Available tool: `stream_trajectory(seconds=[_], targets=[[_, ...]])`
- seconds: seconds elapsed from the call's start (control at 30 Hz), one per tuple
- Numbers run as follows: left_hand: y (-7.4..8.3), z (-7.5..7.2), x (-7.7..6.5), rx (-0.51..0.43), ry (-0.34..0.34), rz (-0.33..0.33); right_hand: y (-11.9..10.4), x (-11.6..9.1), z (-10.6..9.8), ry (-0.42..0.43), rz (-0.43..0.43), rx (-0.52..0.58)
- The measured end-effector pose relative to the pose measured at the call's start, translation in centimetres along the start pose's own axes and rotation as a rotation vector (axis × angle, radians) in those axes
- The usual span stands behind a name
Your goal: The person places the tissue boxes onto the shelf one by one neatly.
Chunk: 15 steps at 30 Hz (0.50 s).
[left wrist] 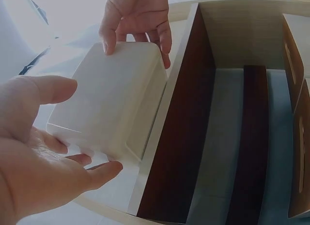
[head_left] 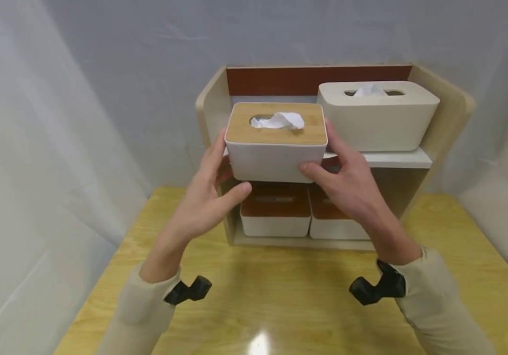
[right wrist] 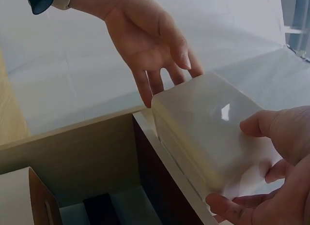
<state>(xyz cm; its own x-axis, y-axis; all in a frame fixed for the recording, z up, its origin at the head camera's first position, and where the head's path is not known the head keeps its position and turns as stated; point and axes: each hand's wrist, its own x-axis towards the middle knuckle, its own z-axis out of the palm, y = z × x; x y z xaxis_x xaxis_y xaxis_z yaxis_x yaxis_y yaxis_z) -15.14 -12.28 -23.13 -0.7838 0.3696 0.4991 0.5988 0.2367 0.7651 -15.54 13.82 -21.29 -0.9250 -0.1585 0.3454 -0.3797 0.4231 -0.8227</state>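
A white tissue box (head_left: pixel 267 162) with a bamboo lid (head_left: pixel 240 129) and a tissue (head_left: pixel 282 121) poking from its slot is at the left of the upper shelf, its front at the shelf's edge. My right hand (head_left: pixel 347 182) grips its right end, thumb on the front face and fingers round the side. Along the left end lie the extended fingers of my left hand (head_left: pixel 198 207). In the left wrist view, that hand's thumb (left wrist: pixel 58 89) stands off the box. The right wrist view shows the box's plain front face (right wrist: pixel 213 123) between both hands.
A larger cream tissue box (head_left: pixel 378 123) stands on the upper shelf (head_left: pixel 400 159) at right. Below it, two white boxes with brown lids (head_left: pixel 276 226) (head_left: pixel 338 229) sit side by side. The wooden shelf unit (head_left: pixel 446 118) stands on a yellow wooden table (head_left: pixel 258 281), with pale curtains (head_left: pixel 103 74) around.
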Motion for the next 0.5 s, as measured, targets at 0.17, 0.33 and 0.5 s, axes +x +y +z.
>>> stream_trajectory(seconds=[0.17, 0.33, 0.5], targets=[[-0.4, 0.1, 0.9, 0.024, -0.003, -0.014, 0.5, 0.6, -0.1, 0.014, -0.002, -0.057], [-0.3, 0.1, 1.8, 0.109, 0.015, -0.007, 0.8, 1.3, -0.1, 0.044, -0.023, -0.088], [-0.4, 0.2, 2.6, 0.196, 0.036, -0.024, 1.1, 2.2, 0.0, 0.088, -0.071, -0.133]])
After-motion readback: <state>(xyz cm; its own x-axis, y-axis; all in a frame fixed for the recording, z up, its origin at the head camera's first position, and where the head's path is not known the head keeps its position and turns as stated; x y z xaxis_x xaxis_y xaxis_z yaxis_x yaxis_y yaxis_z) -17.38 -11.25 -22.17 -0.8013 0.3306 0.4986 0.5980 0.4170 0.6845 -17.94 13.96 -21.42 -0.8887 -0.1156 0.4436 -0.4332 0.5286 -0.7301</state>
